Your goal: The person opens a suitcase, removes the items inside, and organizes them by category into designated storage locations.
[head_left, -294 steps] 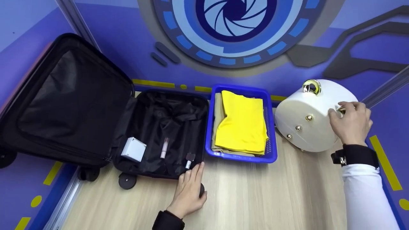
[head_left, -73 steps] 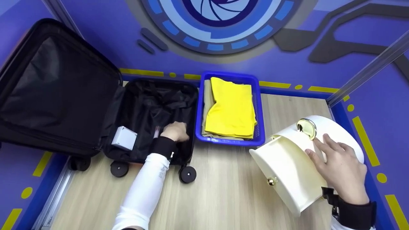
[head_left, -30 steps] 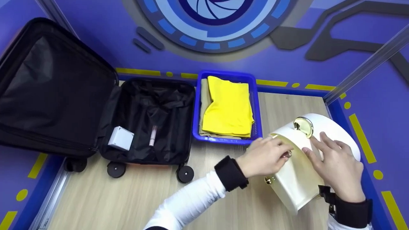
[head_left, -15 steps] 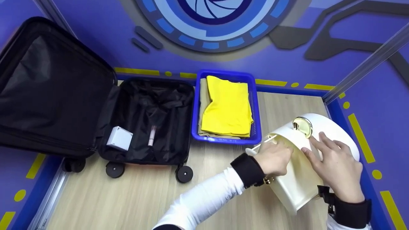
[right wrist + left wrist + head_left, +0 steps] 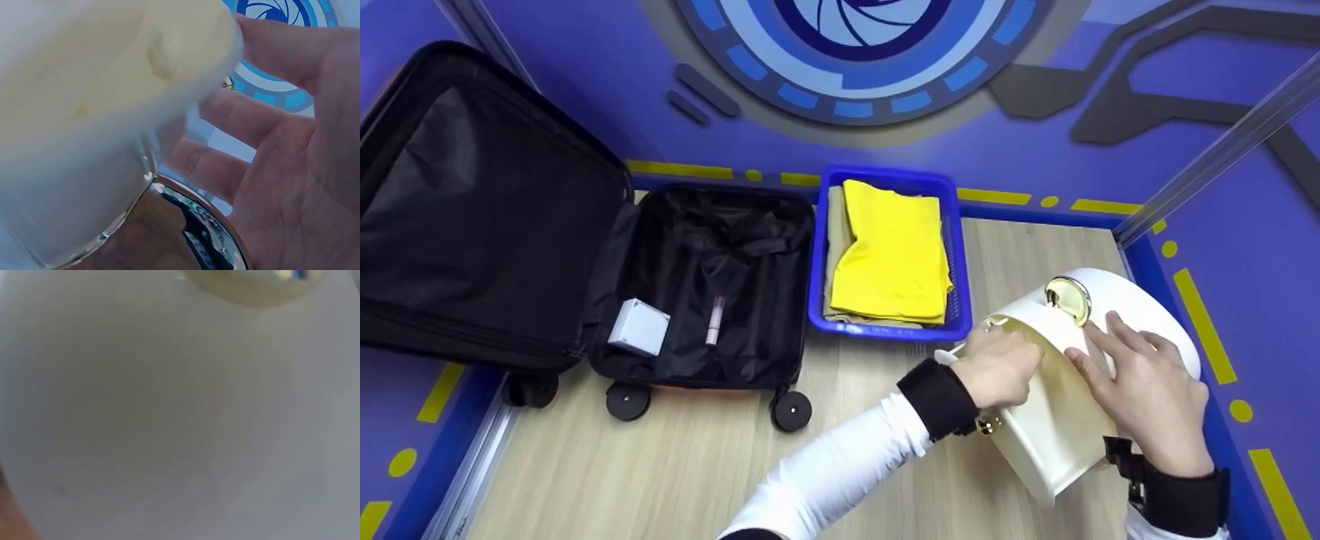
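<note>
Head view: your right hand (image 5: 1155, 394) spread, your left hand (image 5: 999, 369), hold hidden, could tip the white case (image 5: 1121, 294) by pressing.

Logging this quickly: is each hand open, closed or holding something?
Left hand: can't tell, fingers hidden by the white case.
Right hand: open, touching the case.
</note>
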`<state>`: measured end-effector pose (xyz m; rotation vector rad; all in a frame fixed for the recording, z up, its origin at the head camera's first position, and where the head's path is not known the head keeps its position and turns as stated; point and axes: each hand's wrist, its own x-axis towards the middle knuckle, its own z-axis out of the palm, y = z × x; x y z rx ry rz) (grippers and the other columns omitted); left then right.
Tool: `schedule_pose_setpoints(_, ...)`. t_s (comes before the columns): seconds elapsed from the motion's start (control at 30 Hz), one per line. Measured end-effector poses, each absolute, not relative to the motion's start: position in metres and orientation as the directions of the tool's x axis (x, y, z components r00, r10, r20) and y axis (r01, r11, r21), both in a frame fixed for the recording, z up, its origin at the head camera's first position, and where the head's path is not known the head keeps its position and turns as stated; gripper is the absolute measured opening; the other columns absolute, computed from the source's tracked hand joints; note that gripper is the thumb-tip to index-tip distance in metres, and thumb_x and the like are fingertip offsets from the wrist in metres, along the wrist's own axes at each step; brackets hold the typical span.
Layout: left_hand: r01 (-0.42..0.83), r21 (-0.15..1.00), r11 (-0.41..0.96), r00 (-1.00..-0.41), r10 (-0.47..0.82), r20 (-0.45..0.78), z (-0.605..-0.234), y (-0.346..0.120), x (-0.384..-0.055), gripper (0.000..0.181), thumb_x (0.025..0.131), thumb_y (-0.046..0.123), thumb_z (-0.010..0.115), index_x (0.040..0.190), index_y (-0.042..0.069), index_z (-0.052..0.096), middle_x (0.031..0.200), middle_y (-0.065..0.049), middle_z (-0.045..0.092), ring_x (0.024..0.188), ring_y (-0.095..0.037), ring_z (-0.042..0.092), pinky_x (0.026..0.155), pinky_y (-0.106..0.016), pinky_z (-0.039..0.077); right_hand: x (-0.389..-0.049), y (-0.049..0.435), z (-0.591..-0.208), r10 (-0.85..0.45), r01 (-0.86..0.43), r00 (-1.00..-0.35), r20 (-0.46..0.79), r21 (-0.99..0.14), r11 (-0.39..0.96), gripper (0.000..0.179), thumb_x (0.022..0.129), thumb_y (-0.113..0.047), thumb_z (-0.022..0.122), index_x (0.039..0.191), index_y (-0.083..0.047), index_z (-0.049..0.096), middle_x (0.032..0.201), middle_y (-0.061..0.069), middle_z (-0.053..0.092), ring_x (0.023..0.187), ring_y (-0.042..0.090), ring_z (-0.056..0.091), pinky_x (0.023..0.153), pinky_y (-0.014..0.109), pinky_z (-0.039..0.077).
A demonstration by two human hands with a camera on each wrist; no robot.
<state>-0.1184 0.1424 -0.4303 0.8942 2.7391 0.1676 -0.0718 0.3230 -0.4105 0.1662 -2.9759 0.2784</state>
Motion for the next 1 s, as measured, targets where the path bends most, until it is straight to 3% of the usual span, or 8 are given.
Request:
schedule_pose_setpoints(0.17,0.597,0.301,0.744,-0.78,0.626,0.001,-0.424,0.119,-0.111,0.035,0.09,0.045,0.076,0.122,0.034,0.067,0.116,0.015,0.062,0.109,-0.005,0.057,0.091,-0.024,0.043,-0.072,0.323,-0.411,-0.101,-0.128,-0.982,0.16,-0.173,0.977,0.052,0.098,-0.043,0.07,0.134,-0.006,0.069,0.145,0.029,0.055,0.119,0.063,0.05,0.065,0.08,0.045)
schedule_pose_setpoints(0.3,0.686,0.373,0.625,-0.725,0.634,0.27,-0.432,0.096,-0.098,0.036,0.092,0.036,0.076,0.126,0.028,0.068,0.12,0.012,0.061,0.111,-0.004,0.055,0.082,-0.016,0.035,-0.071,0.324,-0.412,-0.107,-0.137,-0.979,0.174,-0.169,0.976,0.051,0.097,-0.041,0.071,0.133,-0.005,0.069,0.144,0.03,0.055,0.118,0.064,0.051,0.066,0.08,0.046)
schedule_pose_setpoints(0.43,0.759,0.429,0.49,-0.65,0.543,0.531,-0.455,0.076,-0.083,0.032,0.09,0.025,0.077,0.12,0.016,0.068,0.121,0.001,0.061,0.103,-0.01,0.058,0.083,-0.015,0.041,-0.07,0.324,-0.411,-0.096,-0.126,-0.981,0.168,-0.176,0.976,0.053,0.097,-0.043,0.071,0.135,-0.006,0.068,0.145,0.029,0.055,0.12,0.064,0.05,0.066,0.08,0.046)
schedule_pose_setpoints(0.53,0.783,0.443,0.436,-0.617,0.457,0.641,-0.477,0.067,-0.073,0.032,0.089,0.022,0.077,0.117,0.011,0.066,0.116,-0.004,0.057,0.095,-0.012,0.059,0.086,-0.014,0.045,-0.071,0.324,-0.41,-0.074,-0.1,-0.987,0.144,-0.185,0.978,0.055,0.098,-0.046,0.069,0.137,-0.007,0.067,0.147,0.028,0.053,0.123,0.063,0.048,0.063,0.08,0.045)
schedule_pose_setpoints(0.73,0.783,0.45,0.43,-0.605,0.352,0.714,-0.517,0.063,-0.049,0.034,0.088,0.022,0.078,0.115,0.01,0.062,0.112,-0.003,0.054,0.091,-0.009,0.057,0.087,-0.011,0.044,-0.072,0.323,-0.41,-0.063,-0.086,-0.99,0.123,-0.197,0.977,0.057,0.098,-0.047,0.068,0.139,-0.008,0.066,0.149,0.027,0.052,0.124,0.062,0.047,0.06,0.078,0.046)
schedule_pose_setpoints(1.0,0.778,0.409,0.477,-0.608,0.408,0.682,-0.554,0.068,-0.033,0.03,0.091,0.028,0.078,0.115,0.016,0.064,0.111,0.001,0.058,0.093,-0.008,0.062,0.088,-0.014,0.045,-0.072,0.322,-0.41,-0.066,-0.09,-0.99,0.129,-0.193,0.977,0.056,0.098,-0.046,0.069,0.139,-0.008,0.066,0.149,0.027,0.053,0.124,0.062,0.047,0.056,0.075,0.046)
